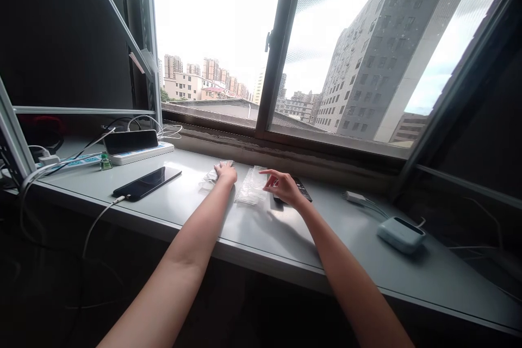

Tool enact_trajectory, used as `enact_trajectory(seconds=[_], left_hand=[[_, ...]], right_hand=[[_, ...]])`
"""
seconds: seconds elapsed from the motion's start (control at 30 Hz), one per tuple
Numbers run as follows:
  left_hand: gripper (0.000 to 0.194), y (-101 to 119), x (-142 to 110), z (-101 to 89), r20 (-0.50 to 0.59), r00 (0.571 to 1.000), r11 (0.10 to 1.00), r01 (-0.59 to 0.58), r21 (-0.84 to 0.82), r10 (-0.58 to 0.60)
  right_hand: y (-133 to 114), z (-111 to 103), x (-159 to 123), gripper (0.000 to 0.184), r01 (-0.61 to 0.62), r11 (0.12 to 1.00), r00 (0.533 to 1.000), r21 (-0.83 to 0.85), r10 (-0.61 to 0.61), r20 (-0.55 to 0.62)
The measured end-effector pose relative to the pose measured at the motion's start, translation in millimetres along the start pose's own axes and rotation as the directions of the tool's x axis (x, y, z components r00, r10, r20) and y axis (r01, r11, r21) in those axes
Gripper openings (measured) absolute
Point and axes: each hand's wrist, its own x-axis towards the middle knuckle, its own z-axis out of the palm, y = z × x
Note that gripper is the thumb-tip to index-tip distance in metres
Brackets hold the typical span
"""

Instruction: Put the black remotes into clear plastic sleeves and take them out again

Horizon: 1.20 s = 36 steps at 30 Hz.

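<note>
My left hand (225,171) rests on a crumpled clear plastic bag (207,180) on the grey table, its visible fingers spread over the plastic. To the right lies a second piece of clear plastic packaging (251,189), flat and wrinkled. My right hand (283,187) hovers at that packaging's right edge, index finger stretched out and thumb apart below it, with nothing visible between them. Partly hidden behind the right hand is a dark flat object with rows of keys (302,190), perhaps a calculator or keypad.
To the left, a black phone (147,182) lies plugged into a white cable. Behind it another phone (131,142) leans over a white power strip (142,154), near a small green bottle (105,161). At right sit a charger plug (354,197) and a pale rounded device (402,234).
</note>
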Motion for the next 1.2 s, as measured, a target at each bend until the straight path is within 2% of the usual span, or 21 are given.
enact_trajectory(seconds=[0.37,0.5,0.57,0.7,0.87,1.0,1.1,1.2], left_hand=[[0.057,15,-2,5.8,-0.055,0.997,0.998,-0.062,-0.019,0.061],[0.057,17,-3,5.9,-0.06,0.995,0.996,-0.078,-0.034,0.076],[0.056,18,-3,6.5,-0.072,0.995,0.994,-0.077,-0.078,0.072],[0.046,18,-3,9.0,-0.128,0.99,0.958,-0.093,-0.273,0.06],[0.037,18,0,11.8,-0.149,0.988,0.929,-0.096,-0.357,0.045],[0.03,19,3,13.0,-0.183,0.983,0.819,-0.093,-0.567,-0.015],[0.025,19,3,13.9,-0.186,0.982,0.757,-0.093,-0.647,-0.039],[0.022,20,3,15.0,-0.199,0.978,0.709,-0.096,-0.699,-0.064]], right_hand=[[1,1,1,0.053,0.037,0.999,0.999,-0.026,-0.038,-0.036],[2,1,1,0.066,0.044,0.999,0.998,-0.007,-0.044,-0.049],[3,2,1,0.072,0.051,0.999,0.998,0.006,-0.05,-0.043],[4,4,1,0.075,0.059,0.998,0.997,0.007,-0.058,-0.041],[1,2,1,0.071,0.056,0.998,0.997,-0.013,-0.056,-0.044],[2,3,1,0.065,0.055,0.997,0.997,-0.048,-0.058,-0.051],[5,7,1,0.052,0.083,0.989,0.994,-0.124,-0.091,-0.061],[7,12,1,0.036,0.096,0.979,0.995,-0.18,-0.099,-0.01]])
